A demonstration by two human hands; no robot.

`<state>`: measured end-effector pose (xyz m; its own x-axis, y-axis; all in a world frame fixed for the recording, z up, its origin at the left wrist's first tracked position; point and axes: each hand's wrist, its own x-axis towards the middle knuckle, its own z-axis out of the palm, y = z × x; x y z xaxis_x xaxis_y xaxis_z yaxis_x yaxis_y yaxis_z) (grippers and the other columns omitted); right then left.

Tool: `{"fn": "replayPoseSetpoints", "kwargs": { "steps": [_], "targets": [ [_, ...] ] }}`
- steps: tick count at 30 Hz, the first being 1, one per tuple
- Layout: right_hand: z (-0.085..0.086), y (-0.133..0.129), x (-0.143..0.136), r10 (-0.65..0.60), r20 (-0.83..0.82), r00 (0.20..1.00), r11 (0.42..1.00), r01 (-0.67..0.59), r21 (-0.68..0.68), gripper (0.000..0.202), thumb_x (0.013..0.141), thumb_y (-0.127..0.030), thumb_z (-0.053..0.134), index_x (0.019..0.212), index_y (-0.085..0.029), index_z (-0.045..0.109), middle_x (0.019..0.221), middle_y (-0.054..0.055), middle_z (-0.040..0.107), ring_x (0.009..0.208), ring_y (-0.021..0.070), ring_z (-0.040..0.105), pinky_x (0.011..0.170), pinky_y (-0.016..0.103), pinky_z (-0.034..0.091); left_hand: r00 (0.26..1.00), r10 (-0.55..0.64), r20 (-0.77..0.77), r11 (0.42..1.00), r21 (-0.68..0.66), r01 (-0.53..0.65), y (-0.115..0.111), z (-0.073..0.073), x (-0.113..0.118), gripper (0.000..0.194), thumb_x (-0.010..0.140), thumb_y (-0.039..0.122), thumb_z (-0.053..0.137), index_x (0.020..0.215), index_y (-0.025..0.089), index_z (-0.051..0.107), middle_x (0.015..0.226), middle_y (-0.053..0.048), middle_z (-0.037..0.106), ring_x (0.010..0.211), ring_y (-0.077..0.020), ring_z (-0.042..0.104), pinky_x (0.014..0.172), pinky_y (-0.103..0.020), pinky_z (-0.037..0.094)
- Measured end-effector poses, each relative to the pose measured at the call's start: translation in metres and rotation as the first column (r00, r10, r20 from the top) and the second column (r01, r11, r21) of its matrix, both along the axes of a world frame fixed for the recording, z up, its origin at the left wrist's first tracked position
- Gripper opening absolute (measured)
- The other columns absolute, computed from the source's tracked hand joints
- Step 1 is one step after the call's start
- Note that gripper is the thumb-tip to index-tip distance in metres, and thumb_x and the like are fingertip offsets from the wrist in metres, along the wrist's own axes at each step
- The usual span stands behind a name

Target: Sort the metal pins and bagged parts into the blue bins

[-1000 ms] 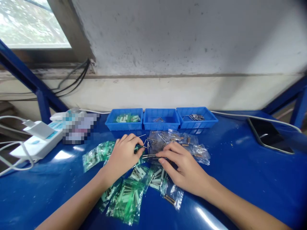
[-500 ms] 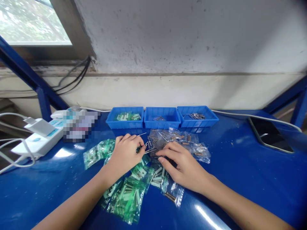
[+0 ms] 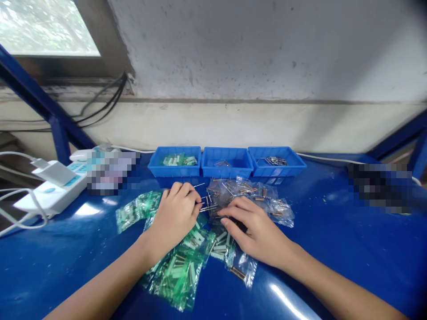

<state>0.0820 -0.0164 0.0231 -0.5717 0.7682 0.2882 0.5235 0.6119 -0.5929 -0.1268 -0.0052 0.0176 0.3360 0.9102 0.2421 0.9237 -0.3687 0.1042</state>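
My left hand is closed, with thin metal rods poking out by its thumb and fingers. Green-tinted bags holding pale plugs and screws lie beneath and around it. On the right, my right hand is curled over the pile of clear bags with brass-coloured and silver pieces. Its thumb and index finger are near each other at the dark end of a thin piece; the grip is too small to make out. More small bags lie below this hand.
Three blue bins stand along the wall: the left bin holds green bags, the middle bin a few pieces, the right bin metal pins. A power strip lies left; a pixelated object lies right.
The fingers of my left hand have shifted slightly up and left, and the rods beside them lie at a somewhat different angle. My right hand has hardly moved. The view has shifted slightly.
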Motion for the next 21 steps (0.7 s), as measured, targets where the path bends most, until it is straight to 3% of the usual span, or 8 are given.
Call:
{"fn": "replayPoseSetpoints", "kwargs": {
  "steps": [5, 9, 14, 21],
  "targets": [
    [0.000, -0.001, 0.000, -0.022, -0.019, 1.000, 1.000, 0.023, 0.017, 0.021, 0.089, -0.022, 0.047, 0.104, -0.018, 0.061, 0.086, 0.004, 0.059, 0.083, 0.0173, 0.052, 0.076, 0.034, 0.043, 0.941, -0.147, 0.304, 0.989, 0.026, 0.146, -0.003, 0.007, 0.005, 0.008, 0.091, 0.019, 0.046, 0.094, 0.019, 0.053, 0.100, -0.006, 0.057, 0.105, -0.0227, 0.049, 0.085, -0.039, 0.040],
    [-0.001, 0.000, 0.001, -0.097, -0.089, 0.991, 0.992, 0.103, 0.067, 0.022, 0.088, -0.025, 0.050, 0.108, -0.018, 0.056, 0.086, 0.004, 0.059, 0.082, 0.0175, 0.053, 0.072, 0.033, 0.044, 0.853, -0.177, 0.491, 0.960, -0.103, 0.259, -0.009, 0.014, 0.012, 0.009, 0.093, 0.022, 0.044, 0.096, 0.021, 0.052, 0.098, -0.004, 0.055, 0.096, -0.0180, 0.053, 0.079, -0.032, 0.045],
    [-0.002, 0.000, 0.001, -0.074, -0.056, 0.996, 0.988, 0.081, 0.134, 0.012, 0.089, -0.024, 0.048, 0.090, -0.017, 0.058, 0.081, 0.004, 0.059, 0.076, 0.0167, 0.051, 0.068, 0.032, 0.042, 0.818, -0.135, 0.559, 0.927, -0.220, 0.303, -0.016, 0.017, 0.020, 0.011, 0.092, 0.017, 0.042, 0.093, 0.021, 0.052, 0.094, -0.002, 0.055, 0.089, -0.0163, 0.055, 0.079, -0.032, 0.046],
    [-0.005, -0.006, -0.004, -0.094, -0.011, 0.996, 0.977, 0.094, 0.190, 0.014, 0.089, -0.018, 0.044, 0.087, -0.016, 0.058, 0.075, 0.005, 0.057, 0.070, 0.0166, 0.050, 0.061, 0.030, 0.039, 0.837, -0.184, 0.516, 0.931, -0.181, 0.316, -0.015, 0.019, 0.020, 0.014, 0.091, 0.015, 0.043, 0.092, 0.021, 0.056, 0.096, -0.004, 0.058, 0.091, -0.0173, 0.056, 0.078, -0.033, 0.048]
  ]
}}
